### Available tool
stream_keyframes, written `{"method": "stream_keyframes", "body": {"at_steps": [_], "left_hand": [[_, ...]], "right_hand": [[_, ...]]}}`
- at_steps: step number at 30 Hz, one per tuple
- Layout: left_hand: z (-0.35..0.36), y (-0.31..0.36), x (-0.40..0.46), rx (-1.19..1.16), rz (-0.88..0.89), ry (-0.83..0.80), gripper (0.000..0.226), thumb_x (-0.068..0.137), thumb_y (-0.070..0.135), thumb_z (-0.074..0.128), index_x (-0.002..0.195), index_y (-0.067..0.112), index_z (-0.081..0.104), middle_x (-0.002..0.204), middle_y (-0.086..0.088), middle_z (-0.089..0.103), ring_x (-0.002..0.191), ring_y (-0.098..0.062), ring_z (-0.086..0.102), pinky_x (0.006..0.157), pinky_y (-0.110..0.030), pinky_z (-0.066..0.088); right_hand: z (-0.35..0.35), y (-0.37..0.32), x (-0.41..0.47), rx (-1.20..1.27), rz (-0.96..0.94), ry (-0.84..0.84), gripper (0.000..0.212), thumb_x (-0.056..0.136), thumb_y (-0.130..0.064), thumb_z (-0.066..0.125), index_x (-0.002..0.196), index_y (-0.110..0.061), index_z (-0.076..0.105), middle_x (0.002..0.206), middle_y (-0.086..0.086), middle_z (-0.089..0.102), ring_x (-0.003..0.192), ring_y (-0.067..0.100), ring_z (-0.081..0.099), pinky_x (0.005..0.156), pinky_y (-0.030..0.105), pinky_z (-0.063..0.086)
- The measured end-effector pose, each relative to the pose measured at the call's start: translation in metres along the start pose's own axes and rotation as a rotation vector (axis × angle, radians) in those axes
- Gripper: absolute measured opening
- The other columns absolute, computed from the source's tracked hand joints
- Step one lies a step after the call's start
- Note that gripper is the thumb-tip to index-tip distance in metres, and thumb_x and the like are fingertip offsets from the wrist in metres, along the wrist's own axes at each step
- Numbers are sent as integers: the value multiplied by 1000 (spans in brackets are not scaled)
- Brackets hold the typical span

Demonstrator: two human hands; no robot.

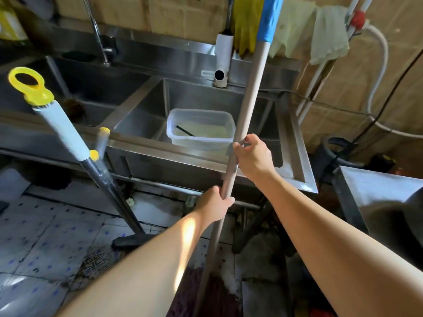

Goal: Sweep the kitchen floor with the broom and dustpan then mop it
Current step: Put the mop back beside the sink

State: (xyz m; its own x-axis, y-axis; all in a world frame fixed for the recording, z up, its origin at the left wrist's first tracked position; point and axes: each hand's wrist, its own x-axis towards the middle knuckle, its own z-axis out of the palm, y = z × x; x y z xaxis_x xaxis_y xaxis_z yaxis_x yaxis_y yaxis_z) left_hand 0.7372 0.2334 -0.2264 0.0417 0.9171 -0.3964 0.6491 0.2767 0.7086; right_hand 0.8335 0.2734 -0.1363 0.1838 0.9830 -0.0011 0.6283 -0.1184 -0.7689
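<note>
Mopping step: the mop handle is gripped by both hands, left hand low, right hand above, fingers curled round it; strokes across the floor are judged next.

Mop handle cut off up top, mop head mostly hidden behind the forearms. Second pole blurry near its yellow ring. Can't tell what's in the tub.

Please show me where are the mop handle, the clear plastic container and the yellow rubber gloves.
mop handle (248, 104), head view, on the bare beige shaft above the hands.
clear plastic container (201, 117), head view, on its back wall, inside the sink.
yellow rubber gloves (245, 26), head view, on the hanging palm.
</note>
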Motion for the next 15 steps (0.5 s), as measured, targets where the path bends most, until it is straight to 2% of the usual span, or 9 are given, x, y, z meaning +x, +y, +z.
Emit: {"method": "stream_keyframes", "body": {"at_steps": [3,5,8,11,15], "left_hand": [[-8,-10,2,-6,-37,64,30,94,29,51,116,10,54,109,-8,61,97,-27,57,78,-31,44],[-16,-17,2,-20,-44,100,29,94,28,50,118,13,56,113,-9,62,103,-30,58,82,-32,46],[-31,-23,3,-41,-9,126,27,94,28,52,116,15,58,110,-8,64,102,-30,60,85,-35,51],[-49,-20,7,-45,17,164,28,94,32,53,117,18,59,109,-4,64,98,-26,60,82,-34,50],[-58,-20,14,-64,13,187,26,93,32,55,114,16,60,106,-4,64,90,-23,59,76,-31,48]], "right_hand": [[16,-13,1,36,-12,-40,19,98,-28,47,106,-11,51,96,6,60,60,4,49,31,2,30],[24,-23,1,55,-20,-58,15,99,-27,45,101,-13,48,94,5,58,61,5,49,37,7,35],[30,-41,2,82,-32,-81,19,100,-26,43,110,-11,48,94,4,54,62,7,49,45,16,38],[30,-62,8,99,-60,-78,23,101,-26,41,117,-11,48,89,-1,51,63,7,48,47,15,38],[36,-70,17,94,-85,-95,21,101,-26,40,116,-12,47,86,-4,49,63,6,49,45,13,38]]}}
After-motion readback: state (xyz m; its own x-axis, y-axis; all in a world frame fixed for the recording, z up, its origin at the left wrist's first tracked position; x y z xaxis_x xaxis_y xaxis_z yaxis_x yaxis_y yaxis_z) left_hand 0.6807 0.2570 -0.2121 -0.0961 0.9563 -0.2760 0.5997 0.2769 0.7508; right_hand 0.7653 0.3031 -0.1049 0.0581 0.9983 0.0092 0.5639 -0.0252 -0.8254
